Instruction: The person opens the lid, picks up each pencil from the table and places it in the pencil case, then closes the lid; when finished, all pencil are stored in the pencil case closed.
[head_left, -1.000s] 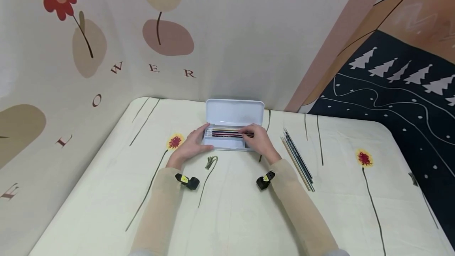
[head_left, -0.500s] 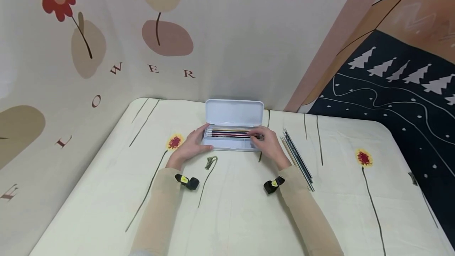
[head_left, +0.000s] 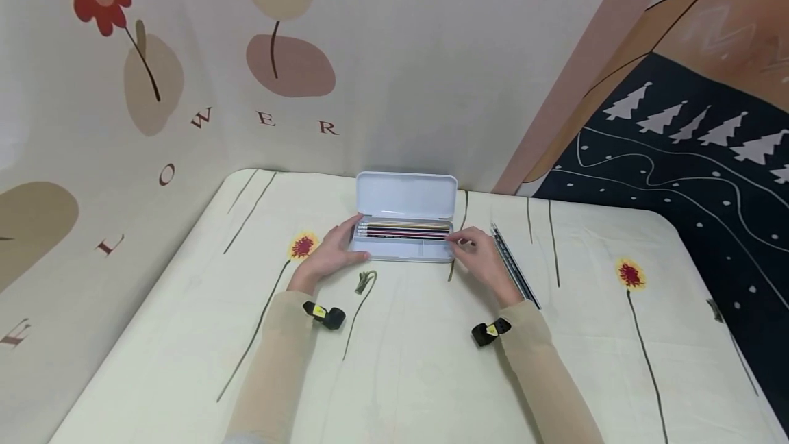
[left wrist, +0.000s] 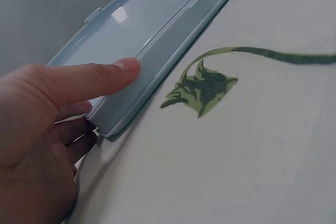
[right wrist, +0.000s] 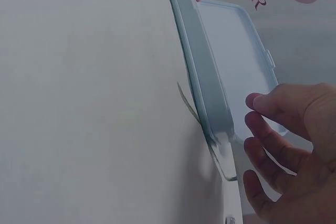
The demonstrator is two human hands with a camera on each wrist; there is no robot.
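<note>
A pale blue pencil case stands with its lid up at the back of the table. Several pencils lie lengthwise in its rear compartment, white ends to the left. My left hand grips the case's left end; in the left wrist view the thumb presses the front wall while the fingers go behind the corner. Just off the right end is my right hand, its fingers loosely bent with nothing between them. Dark pencils lie on the cloth beside that hand, partly covered by the forearm.
A cream tablecloth with printed flowers covers the table. Behind the case hangs a printed fabric wall. A dark fabric with white trees hangs at the right. Each sleeve carries a small black wrist camera.
My right hand has drawn away from the pencils in the case, moving right and slightly toward me. Its forearm now covers the brownish loose pencils. The left hand stays in place on the case.
</note>
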